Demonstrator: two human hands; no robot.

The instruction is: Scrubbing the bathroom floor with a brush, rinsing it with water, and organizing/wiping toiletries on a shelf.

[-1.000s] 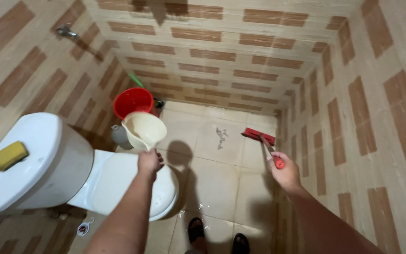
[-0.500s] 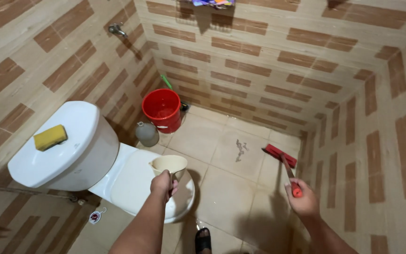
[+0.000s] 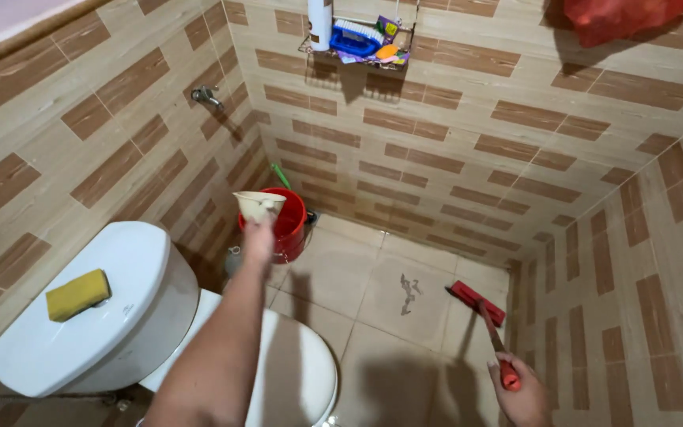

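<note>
Left hand [image 3: 258, 237] grips a cream plastic scoop [image 3: 259, 205] by its handle, over the red bucket [image 3: 288, 224] at 11 o'clock; light, stiff, probably wet and slippery. Right hand [image 3: 519, 395] is closed on the red-handled brush [image 3: 488, 316] at 5 o'clock, head on the floor.

scoop [image 3: 258, 205]: cream plastic, matt, in your left hand [image 3: 258, 237]
bucket [image 3: 290, 225]: red plastic, glossy
brush [image 3: 484, 312]: red plastic handle, in your right hand [image 3: 525, 395]
toilet [image 3: 112, 316]: white ceramic, glossy, smooth
sponge [image 3: 77, 294]: yellow foam, rough
floor [image 3: 389, 316]: beige tile, slight sheen
tap [image 3: 205, 96]: metal, dull
</note>
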